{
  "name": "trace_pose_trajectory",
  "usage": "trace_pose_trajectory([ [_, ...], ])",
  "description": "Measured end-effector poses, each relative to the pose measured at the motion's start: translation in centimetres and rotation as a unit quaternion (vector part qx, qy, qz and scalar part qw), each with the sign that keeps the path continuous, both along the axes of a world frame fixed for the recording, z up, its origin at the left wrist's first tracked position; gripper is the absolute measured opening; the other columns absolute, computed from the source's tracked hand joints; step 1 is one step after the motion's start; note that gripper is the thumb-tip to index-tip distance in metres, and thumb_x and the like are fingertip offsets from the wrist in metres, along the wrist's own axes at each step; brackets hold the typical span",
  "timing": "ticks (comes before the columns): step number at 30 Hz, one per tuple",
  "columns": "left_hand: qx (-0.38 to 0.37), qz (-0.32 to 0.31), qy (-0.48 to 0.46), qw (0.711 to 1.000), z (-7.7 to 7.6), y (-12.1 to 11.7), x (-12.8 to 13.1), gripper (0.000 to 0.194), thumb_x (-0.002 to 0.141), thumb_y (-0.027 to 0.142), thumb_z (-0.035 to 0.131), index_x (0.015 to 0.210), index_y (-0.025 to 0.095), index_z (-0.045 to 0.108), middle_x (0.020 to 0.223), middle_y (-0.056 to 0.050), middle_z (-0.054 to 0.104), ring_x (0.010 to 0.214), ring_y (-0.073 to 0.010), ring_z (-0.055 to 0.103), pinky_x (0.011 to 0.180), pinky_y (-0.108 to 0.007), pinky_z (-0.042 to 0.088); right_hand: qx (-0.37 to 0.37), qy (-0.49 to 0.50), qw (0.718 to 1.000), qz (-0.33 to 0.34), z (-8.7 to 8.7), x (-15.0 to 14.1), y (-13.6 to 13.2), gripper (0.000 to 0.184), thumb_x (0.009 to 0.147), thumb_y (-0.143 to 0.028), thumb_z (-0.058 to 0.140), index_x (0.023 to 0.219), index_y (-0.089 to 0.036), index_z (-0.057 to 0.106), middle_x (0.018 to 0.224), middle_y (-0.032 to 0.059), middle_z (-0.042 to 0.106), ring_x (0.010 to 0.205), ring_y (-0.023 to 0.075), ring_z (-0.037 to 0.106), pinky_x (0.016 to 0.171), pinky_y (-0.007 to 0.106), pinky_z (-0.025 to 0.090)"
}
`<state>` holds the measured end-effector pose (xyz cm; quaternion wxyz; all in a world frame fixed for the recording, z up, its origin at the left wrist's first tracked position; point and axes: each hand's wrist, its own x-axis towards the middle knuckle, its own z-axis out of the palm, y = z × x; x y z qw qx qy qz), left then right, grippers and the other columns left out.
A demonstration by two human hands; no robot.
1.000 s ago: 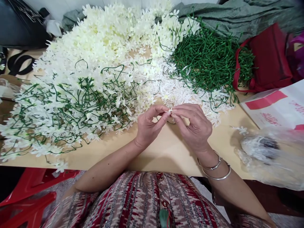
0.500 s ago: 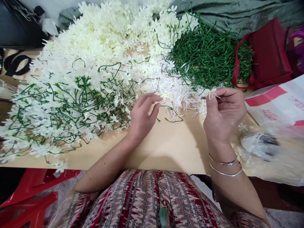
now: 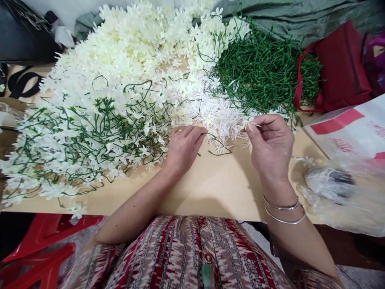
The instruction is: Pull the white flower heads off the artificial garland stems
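My right hand (image 3: 270, 144) pinches a small white artificial flower (image 3: 248, 123) between thumb and fingers, at the edge of a loose heap of white petals (image 3: 222, 114). My left hand (image 3: 183, 146) rests curled on the tan table (image 3: 222, 184), its fingertips closed on a thin green wire stem (image 3: 218, 149) that lies on the table. A big mound of cream flowers (image 3: 135, 48) fills the back. Finished white flowers on green stems (image 3: 84, 140) spread to the left. A pile of bare green stems (image 3: 264, 72) lies at the back right.
A red bag (image 3: 339, 68) and grey-green cloth (image 3: 300, 20) sit at the back right. A white and red printed bag (image 3: 351, 132) and a clear plastic bag (image 3: 339, 192) lie on the right. Red plastic stool (image 3: 36, 249) is below left. One stray flower (image 3: 306, 161) lies near my right wrist.
My hands were together pinching a flower; the right hand swung out to the petal heap and has come back a little leftward holding a white flower. The left hand dropped to the table.
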<state>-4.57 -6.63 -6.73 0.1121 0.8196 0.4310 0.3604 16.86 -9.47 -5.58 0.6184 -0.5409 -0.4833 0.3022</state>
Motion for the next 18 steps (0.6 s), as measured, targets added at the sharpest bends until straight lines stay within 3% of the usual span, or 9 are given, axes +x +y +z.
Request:
trace_pose_trajectory([
  [4, -0.119, -0.042, -0.220, 0.967, 0.0, -0.3, 0.5, 0.020, 0.102, 0.028, 0.061, 0.116, 0.020, 0.072, 0.115, -0.008, 0.078, 0.082, -0.0123, 0.072, 0.071, -0.025, 0.057, -0.074, 0.127, 0.981, 0.125, -0.2, -0.2, 0.1, 0.016, 0.081, -0.034, 0.086, 0.090, -0.030, 0.074, 0.079, -0.0014, 0.068, 0.072, 0.0135, 0.062, 0.069, 0.029, 0.052],
  [6, -0.186, -0.060, -0.264, 0.945, 0.1, -0.5, 0.7, 0.021, 0.100, 0.033, 0.065, 0.113, 0.020, 0.074, 0.106, -0.007, 0.078, 0.070, -0.0099, 0.067, 0.062, -0.023, 0.053, -0.114, 0.180, 0.962, 0.169, 0.0, -0.4, 0.0, 0.020, 0.076, -0.036, 0.090, 0.086, -0.028, 0.075, 0.076, -0.0017, 0.068, 0.070, 0.0125, 0.061, 0.069, 0.028, 0.051],
  [10, -0.244, -0.065, -0.285, 0.925, 0.7, -1.0, 1.1, 0.019, 0.098, 0.036, 0.068, 0.104, 0.019, 0.077, 0.082, -0.003, 0.074, 0.059, -0.0077, 0.053, 0.054, -0.022, 0.045, -0.153, 0.211, 0.938, 0.227, 0.5, -0.8, -0.1, 0.025, 0.073, -0.041, 0.093, 0.084, -0.028, 0.075, 0.074, -0.0020, 0.068, 0.070, 0.0135, 0.058, 0.066, 0.028, 0.049],
  [14, -0.262, -0.082, -0.290, 0.917, 1.1, -1.3, 1.3, 0.018, 0.098, 0.036, 0.068, 0.102, 0.019, 0.075, 0.078, -0.001, 0.071, 0.059, -0.0073, 0.054, 0.053, -0.021, 0.043, -0.169, 0.215, 0.926, 0.260, 0.7, -1.0, -0.2, 0.023, 0.075, -0.042, 0.091, 0.085, -0.027, 0.076, 0.078, -0.0012, 0.068, 0.073, 0.0139, 0.057, 0.067, 0.029, 0.048],
  [18, -0.236, -0.092, -0.275, 0.927, 1.3, -1.5, 1.4, 0.016, 0.099, 0.032, 0.067, 0.101, 0.019, 0.074, 0.082, -0.001, 0.074, 0.058, -0.0064, 0.056, 0.053, -0.021, 0.044, -0.192, 0.247, 0.906, 0.285, 0.6, -1.0, -0.2, 0.026, 0.072, -0.041, 0.093, 0.085, -0.027, 0.077, 0.080, -0.0013, 0.066, 0.073, 0.0124, 0.057, 0.068, 0.027, 0.048],
])
